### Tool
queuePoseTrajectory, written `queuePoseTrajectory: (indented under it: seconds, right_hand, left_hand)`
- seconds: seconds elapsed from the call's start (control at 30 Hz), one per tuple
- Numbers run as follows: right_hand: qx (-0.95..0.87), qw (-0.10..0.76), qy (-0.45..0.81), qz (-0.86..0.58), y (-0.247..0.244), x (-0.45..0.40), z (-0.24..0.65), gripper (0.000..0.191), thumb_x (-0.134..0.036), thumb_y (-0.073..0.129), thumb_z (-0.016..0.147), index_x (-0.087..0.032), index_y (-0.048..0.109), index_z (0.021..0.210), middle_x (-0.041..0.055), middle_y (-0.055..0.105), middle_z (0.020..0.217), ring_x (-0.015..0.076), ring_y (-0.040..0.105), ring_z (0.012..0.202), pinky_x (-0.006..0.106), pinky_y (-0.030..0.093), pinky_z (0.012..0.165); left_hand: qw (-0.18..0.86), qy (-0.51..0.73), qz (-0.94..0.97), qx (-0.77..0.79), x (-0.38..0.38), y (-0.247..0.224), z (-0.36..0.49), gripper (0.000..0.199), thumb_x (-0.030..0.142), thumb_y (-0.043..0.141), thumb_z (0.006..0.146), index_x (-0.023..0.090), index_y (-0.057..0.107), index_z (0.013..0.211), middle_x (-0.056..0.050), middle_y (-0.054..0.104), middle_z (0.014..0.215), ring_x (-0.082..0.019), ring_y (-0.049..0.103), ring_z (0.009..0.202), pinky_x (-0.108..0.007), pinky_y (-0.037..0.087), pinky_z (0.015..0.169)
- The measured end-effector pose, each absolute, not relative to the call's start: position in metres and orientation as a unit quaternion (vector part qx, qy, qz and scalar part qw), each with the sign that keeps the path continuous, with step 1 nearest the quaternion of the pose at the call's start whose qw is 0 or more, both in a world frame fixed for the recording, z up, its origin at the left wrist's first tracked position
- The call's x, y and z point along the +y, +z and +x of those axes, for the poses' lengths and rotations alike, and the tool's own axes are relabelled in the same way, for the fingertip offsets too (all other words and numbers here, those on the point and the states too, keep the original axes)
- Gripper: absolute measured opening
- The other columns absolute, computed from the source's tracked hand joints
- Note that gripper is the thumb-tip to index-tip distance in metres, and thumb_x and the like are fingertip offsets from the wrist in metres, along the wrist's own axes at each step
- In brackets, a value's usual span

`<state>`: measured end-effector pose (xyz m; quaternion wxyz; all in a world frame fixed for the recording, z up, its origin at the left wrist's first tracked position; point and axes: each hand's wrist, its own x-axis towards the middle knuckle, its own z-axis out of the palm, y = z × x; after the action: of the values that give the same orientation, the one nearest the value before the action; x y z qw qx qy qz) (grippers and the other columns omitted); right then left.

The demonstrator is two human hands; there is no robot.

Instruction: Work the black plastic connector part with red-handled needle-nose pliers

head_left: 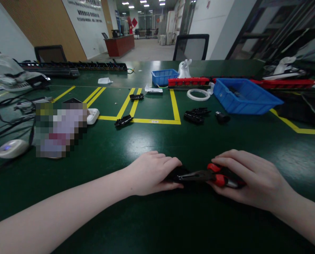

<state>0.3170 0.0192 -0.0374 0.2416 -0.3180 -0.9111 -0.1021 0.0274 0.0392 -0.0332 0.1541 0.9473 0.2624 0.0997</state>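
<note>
My right hand (252, 176) is wrapped round the red handles of a pair of long-nose pliers (199, 175), whose jaws point left. My left hand (154, 173) is closed on a small black part (174, 173), most of it covered by the fingers. The plier tips reach the black part near my left thumb; I cannot tell whether they grip it. Farther off on the green table (115, 218) lie similar black parts (194, 116) and a lone black piece (222, 117). Two more, one black part (123, 121) and another (136, 96), rest by yellow tape lines.
A large blue bin (244, 97) stands at the right, a smaller blue bin (164, 76) behind. Between them lie a white tape roll (198, 94) and red strips (189, 82). At the left are a blurred-out object (65, 130), a white mouse (12, 149) and black cables (4, 123).
</note>
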Motion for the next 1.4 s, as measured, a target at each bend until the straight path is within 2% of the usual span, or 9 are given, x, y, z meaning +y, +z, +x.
queuePoseTrajectory:
  seconds: [0.23, 0.4, 0.6, 0.87, 1.1, 1.23, 1.4]
  right_hand:
    - [-0.913, 0.236, -0.121, -0.311, -0.037, 0.022, 0.322, 0.031, -0.033, 0.065, 0.083, -0.020, 0.057, 0.110, 0.0096, 0.065, 0.095, 0.0224, 0.065, 0.075, 0.037, 0.055, 0.058]
    - [-0.911, 0.235, -0.113, -0.318, -0.038, 0.022, 0.321, 0.030, -0.035, 0.065, 0.084, -0.023, 0.057, 0.109, 0.0081, 0.065, 0.094, 0.0218, 0.065, 0.074, 0.037, 0.055, 0.057]
    - [-0.915, 0.233, -0.132, -0.303, -0.034, 0.020, 0.316, 0.028, -0.034, 0.063, 0.085, -0.017, 0.056, 0.107, 0.0107, 0.065, 0.092, 0.0214, 0.065, 0.072, 0.035, 0.056, 0.055]
    - [-0.915, 0.236, -0.138, -0.296, -0.030, 0.020, 0.311, 0.026, -0.032, 0.063, 0.085, -0.016, 0.056, 0.104, 0.0114, 0.066, 0.088, 0.0208, 0.066, 0.070, 0.034, 0.057, 0.054]
    - [-0.907, 0.248, -0.174, -0.292, -0.030, 0.022, 0.315, 0.035, -0.029, 0.068, 0.081, -0.016, 0.057, 0.112, 0.0155, 0.068, 0.099, 0.0286, 0.069, 0.085, 0.042, 0.060, 0.067]
    - [-0.896, 0.266, -0.152, -0.320, -0.032, 0.024, 0.319, 0.035, -0.029, 0.067, 0.082, -0.018, 0.057, 0.114, 0.0141, 0.069, 0.104, 0.0281, 0.069, 0.089, 0.043, 0.059, 0.070]
    - [-0.902, 0.263, -0.145, -0.309, -0.034, 0.024, 0.319, 0.035, -0.031, 0.067, 0.082, -0.019, 0.056, 0.113, 0.0120, 0.070, 0.098, 0.0271, 0.069, 0.087, 0.043, 0.059, 0.068]
  left_hand:
    - [0.159, 0.103, 0.945, 0.266, 0.039, -0.033, 0.028, 0.035, 0.045, 0.063, 0.093, 0.018, 0.054, 0.114, -0.003, 0.070, 0.098, -0.020, 0.069, 0.085, -0.032, 0.052, 0.072]
    - [0.155, 0.103, 0.946, 0.265, 0.039, -0.033, 0.028, 0.035, 0.045, 0.062, 0.094, 0.017, 0.054, 0.114, -0.004, 0.070, 0.099, -0.020, 0.069, 0.085, -0.032, 0.052, 0.073]
    - [0.154, 0.105, 0.947, 0.263, 0.039, -0.034, 0.028, 0.034, 0.044, 0.063, 0.093, 0.018, 0.054, 0.113, -0.003, 0.070, 0.098, -0.020, 0.069, 0.084, -0.031, 0.051, 0.072]
    - [0.171, 0.096, 0.943, 0.268, 0.039, -0.033, 0.027, 0.035, 0.043, 0.064, 0.093, 0.018, 0.053, 0.115, -0.003, 0.070, 0.099, -0.020, 0.068, 0.085, -0.032, 0.050, 0.073]
    - [0.180, 0.093, 0.940, 0.274, 0.038, -0.032, 0.028, 0.035, 0.043, 0.064, 0.093, 0.019, 0.053, 0.116, -0.003, 0.070, 0.100, -0.020, 0.069, 0.086, -0.033, 0.051, 0.074]
    - [0.169, 0.092, 0.942, 0.275, 0.038, -0.033, 0.028, 0.035, 0.044, 0.063, 0.093, 0.018, 0.054, 0.115, -0.004, 0.070, 0.098, -0.021, 0.068, 0.086, -0.033, 0.051, 0.074]
    - [0.174, 0.095, 0.941, 0.274, 0.038, -0.033, 0.027, 0.035, 0.044, 0.063, 0.093, 0.019, 0.054, 0.115, -0.003, 0.070, 0.097, -0.020, 0.068, 0.085, -0.032, 0.050, 0.073]
